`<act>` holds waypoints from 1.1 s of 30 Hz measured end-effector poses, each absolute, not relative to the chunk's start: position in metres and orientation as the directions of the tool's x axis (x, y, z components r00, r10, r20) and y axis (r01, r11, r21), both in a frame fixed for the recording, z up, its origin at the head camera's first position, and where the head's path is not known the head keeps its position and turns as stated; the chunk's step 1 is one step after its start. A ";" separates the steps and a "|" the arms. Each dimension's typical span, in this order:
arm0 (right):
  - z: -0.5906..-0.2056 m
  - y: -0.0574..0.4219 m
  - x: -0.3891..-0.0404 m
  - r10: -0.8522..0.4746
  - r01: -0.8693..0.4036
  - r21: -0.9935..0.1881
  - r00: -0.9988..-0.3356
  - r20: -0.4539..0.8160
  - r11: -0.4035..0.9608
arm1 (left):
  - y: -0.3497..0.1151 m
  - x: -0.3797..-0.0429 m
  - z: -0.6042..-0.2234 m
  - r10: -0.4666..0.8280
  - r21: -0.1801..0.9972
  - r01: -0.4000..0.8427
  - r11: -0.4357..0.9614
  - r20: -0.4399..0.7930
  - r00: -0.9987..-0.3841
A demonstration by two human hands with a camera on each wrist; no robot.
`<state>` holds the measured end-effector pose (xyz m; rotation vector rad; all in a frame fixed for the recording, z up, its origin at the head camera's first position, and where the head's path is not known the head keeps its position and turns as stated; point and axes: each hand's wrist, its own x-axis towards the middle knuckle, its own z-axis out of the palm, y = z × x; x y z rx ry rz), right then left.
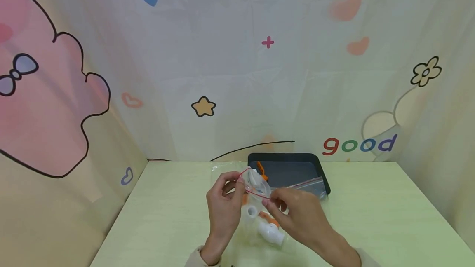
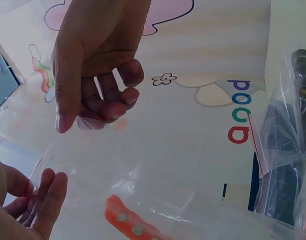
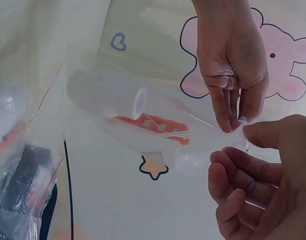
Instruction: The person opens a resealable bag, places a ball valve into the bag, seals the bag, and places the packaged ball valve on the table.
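Both hands are at the red-lined mouth of a clear zip bag (image 1: pixel 257 194), held up over the table. My left hand (image 1: pixel 224 201) pinches one side of the mouth between thumb and fingers. On the other side, my right hand (image 1: pixel 300 213) pinches the red edge with thumb and forefinger. Inside the bag, below the hands, show a white tube (image 3: pixel 108 95) and an orange strip with pale oval spots (image 3: pixel 155 127). The head view also shows a rounded white part (image 1: pixel 271 234) low in the bag.
A dark tray (image 1: pixel 289 168) stands at the table's back edge. Another zip bag (image 1: pixel 315 186) overlaps its front right corner. An orange piece (image 1: pixel 261 171) lies at its left side, near white parts in clear plastic (image 1: pixel 256 178). A printed curtain (image 1: pixel 237 73) hangs behind the table.
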<state>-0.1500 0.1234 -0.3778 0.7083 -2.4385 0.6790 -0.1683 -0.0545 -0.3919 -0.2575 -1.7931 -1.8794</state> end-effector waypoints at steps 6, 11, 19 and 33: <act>-0.376 0.122 -0.151 -0.328 -0.606 -0.355 -0.733 0.595 0.712 | -0.056 -0.168 -0.393 -0.230 0.868 0.497 0.015 0.486 -0.843; -0.372 0.123 -0.155 -0.301 -0.680 -0.316 -0.627 0.719 0.662 | -0.058 -0.167 -0.392 -0.213 0.867 0.497 -0.028 0.481 -0.850; -0.355 0.129 -0.162 -0.297 -0.685 -0.256 -0.579 0.759 0.682 | -0.063 -0.165 -0.391 -0.206 0.877 0.479 -0.024 0.465 -0.861; -0.339 0.149 -0.167 -0.394 -0.671 -0.090 -0.532 0.749 0.736 | -0.066 -0.164 -0.381 -0.085 0.674 0.692 0.258 0.730 -0.678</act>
